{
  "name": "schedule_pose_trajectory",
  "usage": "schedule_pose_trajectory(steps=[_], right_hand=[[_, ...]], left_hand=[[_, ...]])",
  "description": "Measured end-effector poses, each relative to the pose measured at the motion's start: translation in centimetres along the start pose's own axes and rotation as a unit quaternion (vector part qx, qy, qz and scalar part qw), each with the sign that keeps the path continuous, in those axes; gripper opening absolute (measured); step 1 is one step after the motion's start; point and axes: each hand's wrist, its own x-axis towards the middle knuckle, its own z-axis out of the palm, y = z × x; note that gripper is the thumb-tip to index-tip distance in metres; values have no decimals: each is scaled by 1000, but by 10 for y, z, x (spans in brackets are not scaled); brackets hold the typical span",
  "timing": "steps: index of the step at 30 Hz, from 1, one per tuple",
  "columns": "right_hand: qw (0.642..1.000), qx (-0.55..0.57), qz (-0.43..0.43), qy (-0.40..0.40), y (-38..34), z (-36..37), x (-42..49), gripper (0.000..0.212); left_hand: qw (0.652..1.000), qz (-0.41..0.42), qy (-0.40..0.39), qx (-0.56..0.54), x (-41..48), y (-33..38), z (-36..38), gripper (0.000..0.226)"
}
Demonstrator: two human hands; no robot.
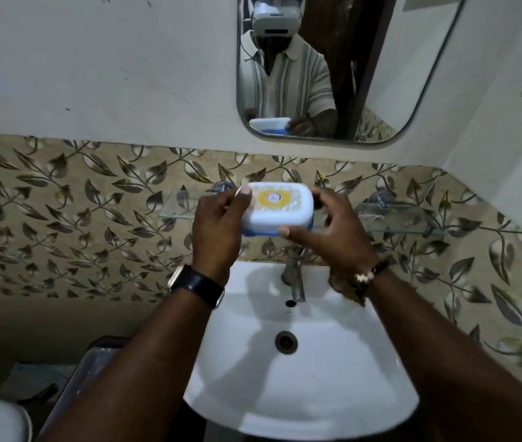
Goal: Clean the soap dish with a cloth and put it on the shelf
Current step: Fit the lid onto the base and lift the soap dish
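The soap dish (280, 207) is a white lidded box with a blue base and a yellow round label on top. I hold it level in the air over the glass shelf (393, 215), just in front of the leaf-patterned tiles. My left hand (218, 224) grips its left end, thumb on the lid. At the right end, my right hand (333, 228) has its thumb under the front edge. No cloth is visible.
A white washbasin (323, 378) sits below my arms, with a metal tap (294, 279) at its back. A mirror (333, 68) hangs above the shelf. Boxes and a white object lie low on the left.
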Motion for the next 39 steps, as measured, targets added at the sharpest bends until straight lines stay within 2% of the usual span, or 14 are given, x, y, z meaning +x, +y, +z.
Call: schedule_pose_trajectory(steps=[3,5,10,19,21,23,25,28,32,36,39], right_hand=[[1000,7,11,-3,7,-31,41,69],[999,17,26,-7,11,-44,59,60],[998,12,66,-22,35,-52,88,58],[992,-85,87,-32,68,-49,104,74],[988,-102,100,-51,73,-44,103,69],[987,-108,104,-59,80,-38,103,82],[986,-103,113,-66,87,-32,103,87],[983,-112,116,-83,91,-26,103,69],[983,-103,125,-82,99,-22,103,68],[982,-113,128,-80,102,-20,102,69],[980,-125,130,-89,101,-21,102,72]], left_hand=[[984,84,-114,105,31,14,15,31],[969,108,-152,162,51,12,27,33],[941,124,-150,276,95,-9,50,54],[903,99,-179,378,109,-34,65,82],[892,89,-189,401,107,-42,65,76],[888,84,-194,409,104,-50,64,68],[881,76,-196,424,103,-56,63,73],[870,68,-200,446,101,-61,62,80],[861,73,-196,463,99,-65,63,70],[847,69,-205,485,101,-65,62,84],[827,82,-211,515,103,-64,63,87]])
